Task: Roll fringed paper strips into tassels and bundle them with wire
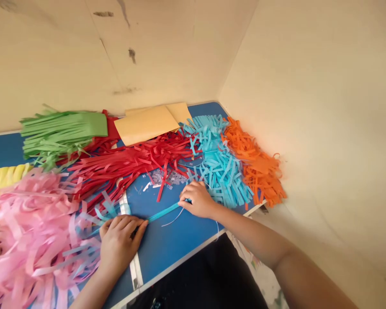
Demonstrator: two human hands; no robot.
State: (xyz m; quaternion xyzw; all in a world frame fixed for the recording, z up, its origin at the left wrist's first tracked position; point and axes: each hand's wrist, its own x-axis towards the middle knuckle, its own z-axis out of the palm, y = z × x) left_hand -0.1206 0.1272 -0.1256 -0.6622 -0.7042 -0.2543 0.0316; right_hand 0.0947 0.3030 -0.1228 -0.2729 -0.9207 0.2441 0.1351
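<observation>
A narrow blue paper strip (163,213) stretches between my two hands, low over the blue table. My left hand (120,236) pinches its left end between thumb and fingers. Beyond that hand, loose light-blue fringe strips (93,221) fan out to the left, partly hidden by it. At the strip's other end, my right hand (197,198) is closed on it. A thin white string (173,221) trails from beneath the right hand onto the table; how it is held is hidden.
Pink fringe (28,231) covers the left of the table (170,249), with yellow paper (8,175) behind. Further back lie green fringe (61,128), red fringe (125,161) and tan paper sheets (148,124). Blue fringe (225,171) and orange fringe (260,167) sit near the right wall.
</observation>
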